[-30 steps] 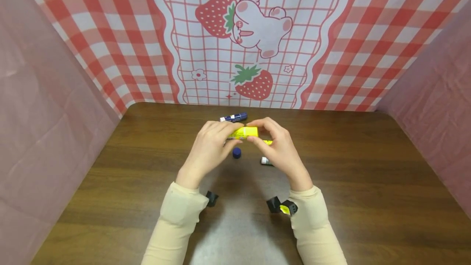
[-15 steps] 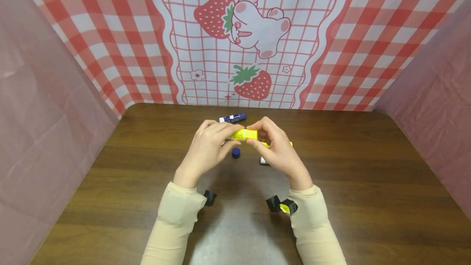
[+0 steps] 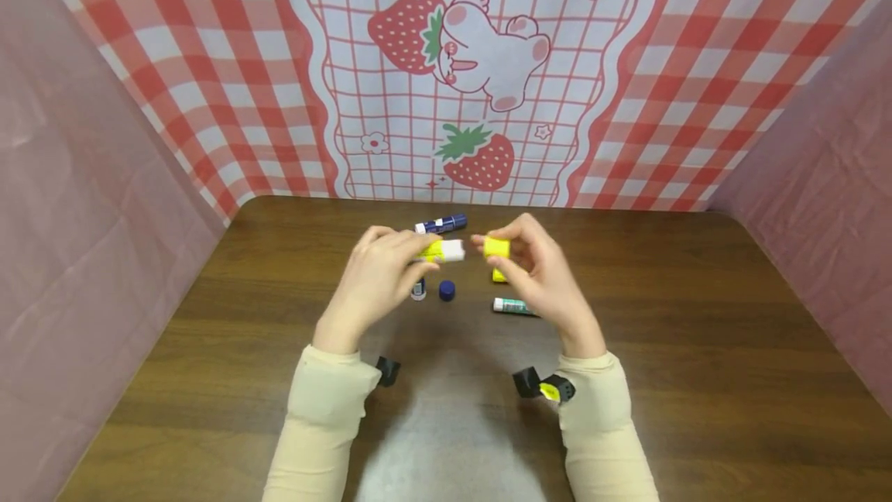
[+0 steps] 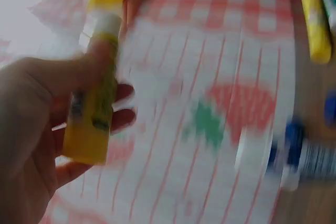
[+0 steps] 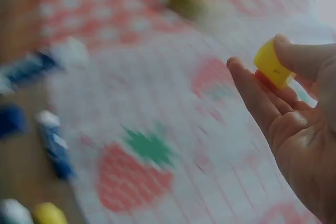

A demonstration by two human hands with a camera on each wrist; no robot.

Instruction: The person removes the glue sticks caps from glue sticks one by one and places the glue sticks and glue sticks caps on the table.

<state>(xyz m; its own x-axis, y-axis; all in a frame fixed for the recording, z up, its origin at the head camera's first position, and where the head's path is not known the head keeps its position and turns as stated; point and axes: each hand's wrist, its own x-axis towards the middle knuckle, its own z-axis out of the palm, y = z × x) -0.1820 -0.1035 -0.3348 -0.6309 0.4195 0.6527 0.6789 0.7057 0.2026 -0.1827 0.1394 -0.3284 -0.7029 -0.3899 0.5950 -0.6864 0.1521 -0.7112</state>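
Observation:
My left hand (image 3: 369, 273) grips the yellow barrel of a glue stick (image 3: 431, 251), thumb on one side and fingers on the other. Its bare white end points right, toward my other hand. Between thumb and fingertips, my right hand (image 3: 547, 277) pinches a yellow cap (image 3: 497, 247), which stands apart from the glue stick by a small gap. In the left wrist view the glue stick (image 4: 90, 119) is tilted with its white end upward. The right wrist view shows the cap (image 5: 273, 64) held at the fingertips. Both hands are raised over the wooden table (image 3: 446, 424).
A dark blue glue stick (image 3: 442, 224) lies at the back. Another blue one (image 3: 418, 290) shows below the left hand, near a loose blue cap (image 3: 447, 290). A green glue stick (image 3: 514, 306) and a second yellow one (image 3: 499, 276) are partly hidden by the right hand.
The yellow cap has come off the glue stick. My right hand has moved right with the cap and my left hand slightly left with the barrel, baring the white end.

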